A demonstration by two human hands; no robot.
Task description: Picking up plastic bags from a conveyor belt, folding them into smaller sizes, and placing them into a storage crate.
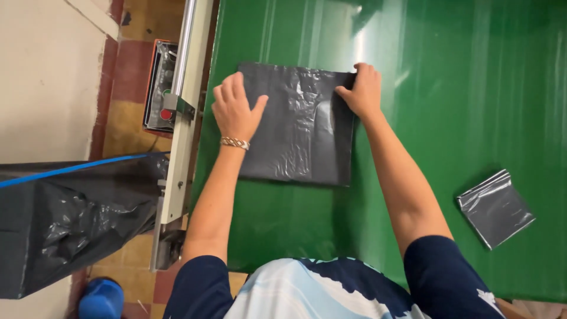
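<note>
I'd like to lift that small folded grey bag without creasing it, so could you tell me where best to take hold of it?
Probably at the near corner of the small folded grey bag, coming from the person's right. It lies flat and alone on the green table, turned like a diamond, so a corner points toward the edge. Both hands, left hand and right hand, rest on the large black bag.

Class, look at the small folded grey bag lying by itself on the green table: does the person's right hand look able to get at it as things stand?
Probably yes. The right hand rests on the black bag, and only bare green table lies between it and the small grey bag.
</note>
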